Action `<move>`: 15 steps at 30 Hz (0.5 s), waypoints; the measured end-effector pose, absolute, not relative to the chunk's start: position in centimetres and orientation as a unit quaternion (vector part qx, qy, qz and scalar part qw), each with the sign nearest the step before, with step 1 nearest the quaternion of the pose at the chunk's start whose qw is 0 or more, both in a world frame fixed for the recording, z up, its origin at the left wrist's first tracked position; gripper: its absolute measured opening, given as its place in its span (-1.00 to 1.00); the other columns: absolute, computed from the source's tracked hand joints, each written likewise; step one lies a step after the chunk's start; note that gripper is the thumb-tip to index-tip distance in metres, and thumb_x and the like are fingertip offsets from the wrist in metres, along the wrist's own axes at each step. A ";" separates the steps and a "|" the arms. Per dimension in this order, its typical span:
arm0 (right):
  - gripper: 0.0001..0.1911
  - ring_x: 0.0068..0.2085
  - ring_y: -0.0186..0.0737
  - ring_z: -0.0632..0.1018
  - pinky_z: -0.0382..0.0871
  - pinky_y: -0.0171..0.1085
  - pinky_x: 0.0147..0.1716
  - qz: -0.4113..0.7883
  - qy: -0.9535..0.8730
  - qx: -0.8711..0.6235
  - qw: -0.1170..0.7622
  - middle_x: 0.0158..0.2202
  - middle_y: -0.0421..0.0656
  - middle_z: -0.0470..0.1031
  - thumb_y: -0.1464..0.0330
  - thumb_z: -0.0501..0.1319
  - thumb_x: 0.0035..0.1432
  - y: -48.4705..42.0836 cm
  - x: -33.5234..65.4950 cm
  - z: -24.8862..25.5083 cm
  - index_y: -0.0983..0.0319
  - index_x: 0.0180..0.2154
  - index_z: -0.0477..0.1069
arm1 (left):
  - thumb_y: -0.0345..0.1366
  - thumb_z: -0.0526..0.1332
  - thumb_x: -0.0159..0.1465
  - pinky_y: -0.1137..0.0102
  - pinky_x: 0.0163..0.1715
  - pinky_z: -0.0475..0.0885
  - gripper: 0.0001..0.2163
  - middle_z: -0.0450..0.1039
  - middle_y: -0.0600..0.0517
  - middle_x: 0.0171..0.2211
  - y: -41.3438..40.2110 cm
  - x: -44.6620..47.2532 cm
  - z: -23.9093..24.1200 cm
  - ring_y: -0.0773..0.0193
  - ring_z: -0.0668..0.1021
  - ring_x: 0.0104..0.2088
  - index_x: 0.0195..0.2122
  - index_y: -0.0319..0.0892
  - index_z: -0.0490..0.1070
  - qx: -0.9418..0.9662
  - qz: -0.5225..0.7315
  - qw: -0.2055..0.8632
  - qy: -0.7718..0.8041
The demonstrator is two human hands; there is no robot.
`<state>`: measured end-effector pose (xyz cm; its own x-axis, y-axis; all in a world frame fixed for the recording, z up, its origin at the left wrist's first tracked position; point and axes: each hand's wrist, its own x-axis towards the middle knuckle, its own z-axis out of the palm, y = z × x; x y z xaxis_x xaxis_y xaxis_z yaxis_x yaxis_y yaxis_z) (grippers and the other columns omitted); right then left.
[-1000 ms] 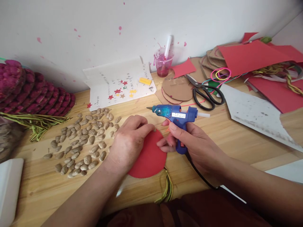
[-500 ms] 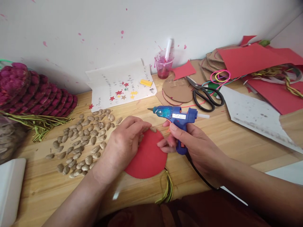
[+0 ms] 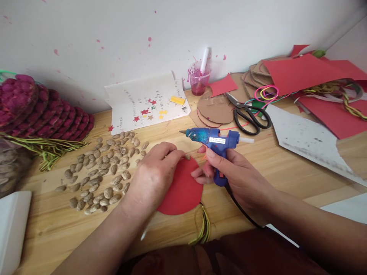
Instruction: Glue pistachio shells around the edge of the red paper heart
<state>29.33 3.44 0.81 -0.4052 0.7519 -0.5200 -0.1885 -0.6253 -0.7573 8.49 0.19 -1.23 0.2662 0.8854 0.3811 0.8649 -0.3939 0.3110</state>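
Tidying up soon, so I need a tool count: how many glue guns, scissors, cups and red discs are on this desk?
Glue gun: 1
Scissors: 1
Cup: 1
Red disc: 1
Total: 4

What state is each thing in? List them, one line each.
glue gun, held upright by right hand, nozzle pointing left.
left hand, palm down on red disc.
red disc, flat on table.
seeds, loose, scattered on table.
scissors, lying flat, untouched.
cup, upright, stick inside.
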 end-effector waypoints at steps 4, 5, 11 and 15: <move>-0.65 -0.26 -0.19 0.67 0.60 -0.18 -0.16 0.782 -0.304 -0.450 0.307 -0.51 -0.32 0.42 0.09 0.41 0.19 3.4 29.2 0.8 0.15 -0.12 0.49 | -0.43 0.12 0.45 0.38 -0.17 0.48 -0.82 0.49 0.01 -0.15 0.4 8.7 -1.4 0.26 0.55 -0.16 -0.11 -0.10 0.51 0.806 0.233 -0.010 0.544; -0.66 -0.26 -0.19 0.67 0.60 -0.18 -0.16 0.781 -0.305 -0.450 0.307 -0.51 -0.31 0.42 0.09 0.41 0.19 3.3 29.2 0.8 0.15 -0.12 0.49 | -0.44 0.11 0.45 0.37 -0.17 0.48 -0.81 0.49 0.00 -0.15 0.4 8.8 -1.3 0.25 0.54 -0.16 -0.11 -0.11 0.50 0.809 0.227 -0.015 0.542; -0.63 -0.25 -0.19 0.67 0.59 -0.18 -0.14 0.777 -0.308 -0.456 0.306 -0.51 -0.32 0.42 0.08 0.41 0.18 3.2 29.2 0.9 0.15 -0.10 0.47 | -0.47 0.07 0.44 0.38 -0.22 0.46 -0.78 0.49 0.00 -0.17 0.5 9.2 -0.9 0.25 0.53 -0.19 -0.16 -0.11 0.50 0.810 0.208 -0.032 0.547; -0.63 -0.26 -0.21 0.66 0.60 -0.19 -0.14 0.778 -0.308 -0.455 0.306 -0.50 -0.32 0.43 0.09 0.42 0.18 3.3 29.3 1.0 0.15 -0.11 0.47 | -0.48 0.06 0.45 0.40 -0.24 0.44 -0.77 0.49 0.01 -0.19 0.6 9.3 -0.8 0.26 0.53 -0.20 -0.20 -0.12 0.50 0.811 0.208 -0.035 0.546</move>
<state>29.25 3.27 1.03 -0.3999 0.7553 -0.5192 -0.1958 -0.6238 -0.7567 9.31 0.56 -0.79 0.3168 0.8708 0.3759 0.9001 -0.4010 0.1704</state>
